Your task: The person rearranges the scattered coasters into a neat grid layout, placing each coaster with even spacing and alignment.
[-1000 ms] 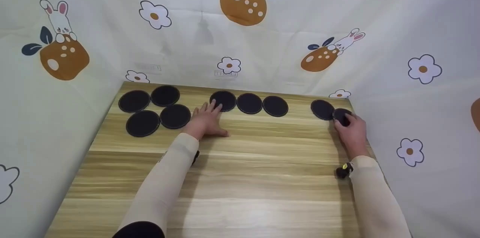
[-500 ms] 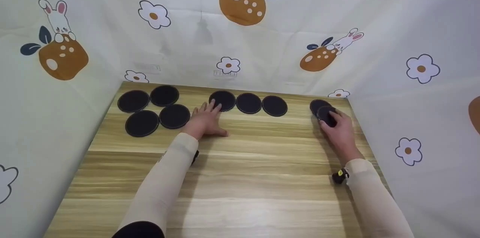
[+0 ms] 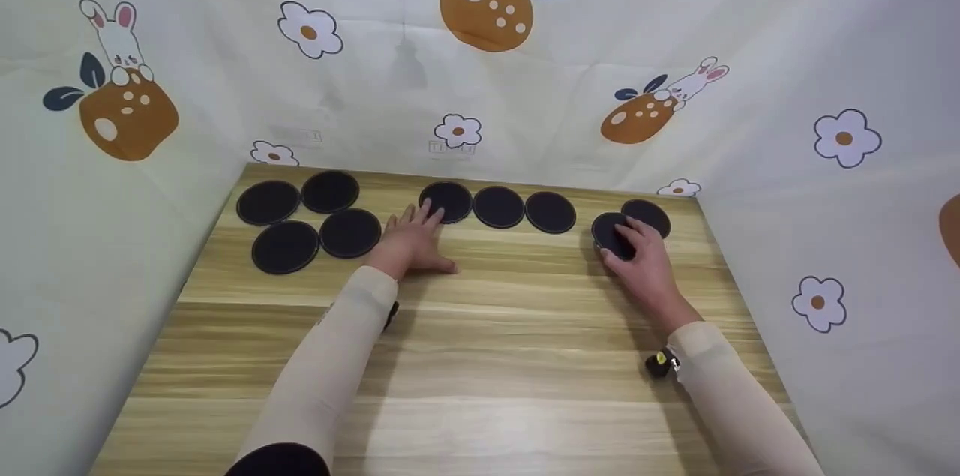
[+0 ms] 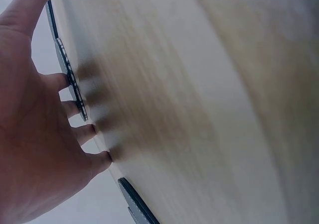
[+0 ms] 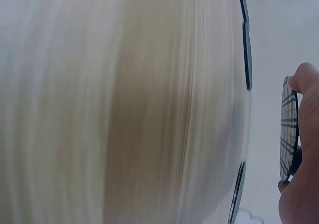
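My right hand [image 3: 646, 270] grips a round black coaster [image 3: 608, 236] by its edges, thumb on the near side. In the right wrist view this coaster [image 5: 288, 129] hangs above the table, its plaid underside showing. Behind it lies another black coaster [image 3: 648, 216] on the table. My left hand [image 3: 407, 243] rests with fingers spread, its fingertips touching a black coaster [image 3: 445, 201]. That one starts a row with a middle coaster [image 3: 499, 207] and a right coaster [image 3: 550, 212]. In the left wrist view the left fingers [image 4: 82, 132] stretch down towards the wood.
Several more black coasters lie in a cluster at the far left, including a front one [image 3: 285, 246] and a back one [image 3: 331, 191]. The wooden table [image 3: 517, 356] meets a printed cloth [image 3: 375, 109] at its back and sides.
My right hand has picked up the rightmost coaster and carried it left, past the coaster beside it and towards the row of three. The left hand stays in place.
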`<state>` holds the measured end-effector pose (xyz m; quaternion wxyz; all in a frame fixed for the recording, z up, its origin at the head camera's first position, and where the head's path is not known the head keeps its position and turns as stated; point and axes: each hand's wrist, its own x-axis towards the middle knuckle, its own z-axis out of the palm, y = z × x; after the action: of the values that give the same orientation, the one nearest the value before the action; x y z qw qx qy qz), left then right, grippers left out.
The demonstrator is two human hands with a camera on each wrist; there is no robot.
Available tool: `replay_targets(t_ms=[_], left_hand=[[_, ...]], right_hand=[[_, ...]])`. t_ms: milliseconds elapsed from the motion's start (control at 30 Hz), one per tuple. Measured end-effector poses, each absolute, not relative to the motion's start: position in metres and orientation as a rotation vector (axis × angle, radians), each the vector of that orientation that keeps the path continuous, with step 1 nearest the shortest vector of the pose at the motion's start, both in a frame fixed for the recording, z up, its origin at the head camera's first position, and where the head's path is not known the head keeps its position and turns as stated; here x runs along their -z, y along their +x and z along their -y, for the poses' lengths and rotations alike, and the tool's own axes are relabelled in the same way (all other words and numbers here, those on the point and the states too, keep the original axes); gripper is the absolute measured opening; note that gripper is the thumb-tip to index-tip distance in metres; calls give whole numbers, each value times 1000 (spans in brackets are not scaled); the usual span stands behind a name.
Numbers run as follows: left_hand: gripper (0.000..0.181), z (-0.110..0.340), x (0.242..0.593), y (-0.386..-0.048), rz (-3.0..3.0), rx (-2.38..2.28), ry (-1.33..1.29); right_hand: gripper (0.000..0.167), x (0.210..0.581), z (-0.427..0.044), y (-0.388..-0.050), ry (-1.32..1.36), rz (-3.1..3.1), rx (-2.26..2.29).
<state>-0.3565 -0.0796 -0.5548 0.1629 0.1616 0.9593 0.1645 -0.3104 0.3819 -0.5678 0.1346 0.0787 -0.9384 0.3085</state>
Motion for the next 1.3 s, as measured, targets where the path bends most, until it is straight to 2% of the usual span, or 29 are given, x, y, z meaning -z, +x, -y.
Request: replay_targets(t_ms=[600,833,1067,1300], left_hand=[[127,80,556,-357,-2726,-485,454],[134,81,565,-365,-2713,-518,469],[128,79,554,-357,-2720,-491,460],[134,80,571,-370,-2707,-504,460]], right_hand=[[57,563,-330,-298,460,2682,-936],[59,558,-315,-294,507,2693,-946],[59,558,-307,-294,537,2682,-928],[60,561,-303,-295,545,2675,-942]])
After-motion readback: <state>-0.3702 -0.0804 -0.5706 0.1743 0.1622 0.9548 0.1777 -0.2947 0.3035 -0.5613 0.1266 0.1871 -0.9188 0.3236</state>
